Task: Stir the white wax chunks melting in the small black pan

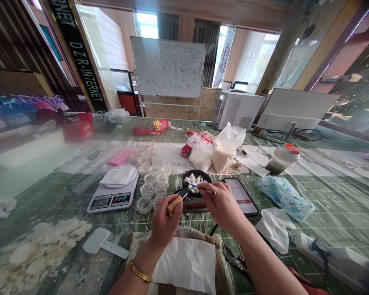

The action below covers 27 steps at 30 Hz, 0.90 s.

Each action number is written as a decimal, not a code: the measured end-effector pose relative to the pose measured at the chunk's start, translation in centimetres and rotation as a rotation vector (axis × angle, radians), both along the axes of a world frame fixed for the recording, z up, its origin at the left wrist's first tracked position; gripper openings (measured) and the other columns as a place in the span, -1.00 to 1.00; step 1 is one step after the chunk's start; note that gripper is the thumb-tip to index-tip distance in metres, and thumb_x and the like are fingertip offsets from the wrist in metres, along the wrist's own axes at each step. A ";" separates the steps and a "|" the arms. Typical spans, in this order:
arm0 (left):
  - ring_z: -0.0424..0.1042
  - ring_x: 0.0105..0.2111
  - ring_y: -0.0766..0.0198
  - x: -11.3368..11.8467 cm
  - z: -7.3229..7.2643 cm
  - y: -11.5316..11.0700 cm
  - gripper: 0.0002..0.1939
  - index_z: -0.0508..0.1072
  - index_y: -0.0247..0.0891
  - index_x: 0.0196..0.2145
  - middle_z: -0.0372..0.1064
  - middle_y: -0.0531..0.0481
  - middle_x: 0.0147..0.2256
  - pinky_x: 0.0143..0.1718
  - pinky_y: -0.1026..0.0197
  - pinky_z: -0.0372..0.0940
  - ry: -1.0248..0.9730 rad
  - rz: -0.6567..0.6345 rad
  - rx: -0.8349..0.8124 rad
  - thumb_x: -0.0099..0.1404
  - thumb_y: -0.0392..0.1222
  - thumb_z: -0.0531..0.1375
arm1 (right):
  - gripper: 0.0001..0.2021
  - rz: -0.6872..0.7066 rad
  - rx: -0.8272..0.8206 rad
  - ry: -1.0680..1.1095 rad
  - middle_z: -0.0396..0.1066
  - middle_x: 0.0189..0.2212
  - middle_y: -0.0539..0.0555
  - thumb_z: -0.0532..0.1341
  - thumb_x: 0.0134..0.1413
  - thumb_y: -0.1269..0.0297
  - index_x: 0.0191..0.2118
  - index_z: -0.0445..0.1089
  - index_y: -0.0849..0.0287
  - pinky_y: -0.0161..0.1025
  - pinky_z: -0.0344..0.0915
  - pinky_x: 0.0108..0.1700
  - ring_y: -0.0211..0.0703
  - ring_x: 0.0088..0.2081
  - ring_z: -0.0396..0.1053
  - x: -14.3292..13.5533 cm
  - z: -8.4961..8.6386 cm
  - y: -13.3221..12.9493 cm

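Observation:
My left hand (165, 223) is closed around the wooden handle (173, 205) of a small black pan (209, 177). White chunks (195, 178) lie in the pan, which sits on a small dark burner-like base (197, 203). Between the fingers of my right hand (220, 201) is a thin blue stick (193, 185), its tip among the chunks. Just left of the pan stand several small clear cups (146, 189). A phone (241, 196) lies to the right of my right hand.
A kitchen scale (113, 200) and a white scraper (103, 242) are at left, near white flakes (49, 241). Bags of white granules (223, 153) stand behind the pan. A wipes pack (285, 196), shaker bottle (283, 159) and power strip (341, 258) are at right. A cloth (184, 262) lies in front.

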<state>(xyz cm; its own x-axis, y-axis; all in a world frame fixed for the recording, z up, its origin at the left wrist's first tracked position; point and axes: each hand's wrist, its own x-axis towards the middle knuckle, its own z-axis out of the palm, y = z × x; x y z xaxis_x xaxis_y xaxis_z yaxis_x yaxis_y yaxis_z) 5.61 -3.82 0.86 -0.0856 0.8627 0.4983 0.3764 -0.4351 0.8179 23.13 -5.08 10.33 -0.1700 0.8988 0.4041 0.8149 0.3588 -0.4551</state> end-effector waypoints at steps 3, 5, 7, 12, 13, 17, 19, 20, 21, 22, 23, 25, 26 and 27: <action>0.41 -0.32 0.27 0.0 0.0 0.0 -0.78 0.39 -0.25 -0.17 0.40 -0.08 -0.28 -0.30 0.25 0.35 -0.018 -0.025 0.002 0.24 -0.13 0.14 | -0.76 -0.025 0.036 0.012 0.49 -0.28 0.04 0.00 0.24 0.26 -0.14 0.39 0.10 -0.11 0.11 -0.02 -0.12 -0.18 0.33 0.2 0.2 0.0; 0.41 -0.33 0.28 0.0 -0.1 0.0 -0.78 0.39 -0.25 -0.17 0.39 -0.08 -0.29 -0.33 0.27 0.35 -0.031 -0.030 0.000 0.24 -0.13 0.14 | -0.77 -0.015 0.030 0.001 0.49 -0.30 0.03 0.00 0.24 0.26 -0.16 0.39 0.10 -0.12 0.10 -0.03 -0.12 -0.19 0.33 0.4 0.3 -0.2; 0.41 -0.33 0.28 0.0 -0.1 0.1 -0.78 0.39 -0.25 -0.17 0.39 -0.08 -0.28 -0.33 0.27 0.35 -0.036 -0.025 -0.004 0.24 -0.13 0.15 | -0.77 -0.013 0.004 -0.011 0.49 -0.32 0.01 0.00 0.23 0.27 -0.17 0.39 0.11 -0.12 0.11 -0.04 -0.13 -0.21 0.33 0.5 0.5 -0.3; 0.42 -0.32 0.27 0.1 0.0 0.1 -0.77 0.39 -0.26 -0.17 0.40 -0.08 -0.28 -0.29 0.24 0.34 -0.008 -0.017 -0.002 0.24 -0.13 0.14 | -0.78 -0.045 0.065 0.019 0.48 -0.29 0.01 0.01 0.23 0.26 -0.17 0.38 0.11 -0.16 0.12 -0.06 -0.15 -0.19 0.32 0.9 0.6 -0.6; 0.42 -0.32 0.27 0.1 0.0 0.1 -0.77 0.39 -0.26 -0.17 0.40 -0.08 -0.28 -0.28 0.23 0.34 -0.006 -0.014 0.002 0.24 -0.13 0.14 | -0.78 -0.044 0.058 0.011 0.49 -0.31 0.01 0.01 0.23 0.26 -0.18 0.38 0.11 -0.15 0.11 -0.06 -0.14 -0.20 0.33 1.0 0.6 -0.6; 0.42 -0.31 0.26 0.0 0.0 0.0 -0.78 0.39 -0.26 -0.17 0.40 -0.08 -0.28 -0.25 0.22 0.34 0.003 -0.002 0.017 0.24 -0.14 0.14 | -0.78 -0.035 -0.006 -0.016 0.49 -0.35 0.00 0.01 0.22 0.26 -0.22 0.39 0.11 -0.13 0.12 -0.08 -0.13 -0.24 0.34 1.3 0.7 -0.5; 0.42 -0.31 0.26 0.0 0.0 0.0 -0.78 0.39 -0.25 -0.17 0.40 -0.08 -0.28 -0.25 0.21 0.34 0.013 -0.003 0.021 0.24 -0.14 0.14 | -0.77 -0.051 0.026 -0.003 0.49 -0.32 0.02 0.00 0.23 0.24 -0.20 0.39 0.11 -0.13 0.13 -0.08 -0.13 -0.21 0.34 1.4 0.7 -0.4; 0.42 -0.31 0.25 0.0 0.0 0.0 -0.78 0.39 -0.26 -0.17 0.40 -0.08 -0.28 -0.25 0.20 0.34 0.013 -0.006 0.021 0.24 -0.14 0.14 | -0.76 -0.062 0.044 0.000 0.49 -0.31 0.03 0.00 0.23 0.24 -0.19 0.39 0.12 -0.13 0.13 -0.07 -0.13 -0.21 0.34 1.5 0.7 -0.3; 0.43 -0.31 0.25 -0.1 0.0 0.0 -0.78 0.39 -0.26 -0.17 0.40 -0.08 -0.27 -0.25 0.20 0.34 0.010 -0.009 0.017 0.24 -0.14 0.14 | -0.76 -0.075 0.048 -0.003 0.49 -0.32 0.04 0.00 0.23 0.23 -0.18 0.39 0.12 -0.13 0.13 -0.07 -0.12 -0.21 0.34 1.5 0.7 -0.3; 0.43 -0.31 0.25 -0.1 0.0 0.0 -0.78 0.39 -0.26 -0.17 0.40 -0.08 -0.27 -0.25 0.20 0.34 0.004 -0.012 0.011 0.24 -0.14 0.14 | -0.76 -0.083 0.036 -0.012 0.49 -0.33 0.04 0.00 0.22 0.23 -0.18 0.39 0.12 -0.13 0.14 -0.08 -0.11 -0.21 0.34 1.5 0.7 -0.2; 0.43 -0.31 0.25 0.0 0.0 0.0 -0.78 0.38 -0.26 -0.17 0.40 -0.08 -0.27 -0.25 0.20 0.34 -0.005 -0.015 0.004 0.24 -0.14 0.14 | -0.76 -0.087 0.015 -0.023 0.48 -0.36 0.04 0.00 0.22 0.23 -0.18 0.40 0.12 -0.12 0.14 -0.09 -0.11 -0.22 0.35 1.6 0.7 -0.2; 0.43 -0.30 0.24 0.0 -0.1 0.1 -0.78 0.38 -0.25 -0.16 0.40 -0.09 -0.27 -0.24 0.20 0.34 -0.015 -0.019 -0.003 0.24 -0.14 0.14 | -0.76 -0.092 -0.007 -0.033 0.48 -0.38 0.03 0.01 0.22 0.23 -0.19 0.40 0.11 -0.12 0.15 -0.09 -0.11 -0.22 0.35 1.7 0.8 -0.3; 0.43 -0.29 0.24 0.0 -0.1 0.1 -0.78 0.38 -0.25 -0.16 0.40 -0.09 -0.26 -0.23 0.20 0.34 -0.013 -0.017 0.001 0.24 -0.14 0.14 | -0.76 -0.096 0.004 -0.027 0.48 -0.37 0.03 0.00 0.22 0.23 -0.19 0.39 0.11 -0.13 0.14 -0.08 -0.11 -0.21 0.35 1.8 0.9 -0.4; 0.42 -0.28 0.24 0.0 -0.1 0.1 -0.78 0.38 -0.25 -0.16 0.40 -0.09 -0.26 -0.22 0.19 0.34 -0.007 -0.016 0.007 0.24 -0.14 0.14 | -0.76 -0.102 0.026 -0.018 0.49 -0.34 0.04 -0.01 0.22 0.22 -0.19 0.39 0.12 -0.13 0.13 -0.06 -0.12 -0.19 0.35 1.8 1.0 -0.4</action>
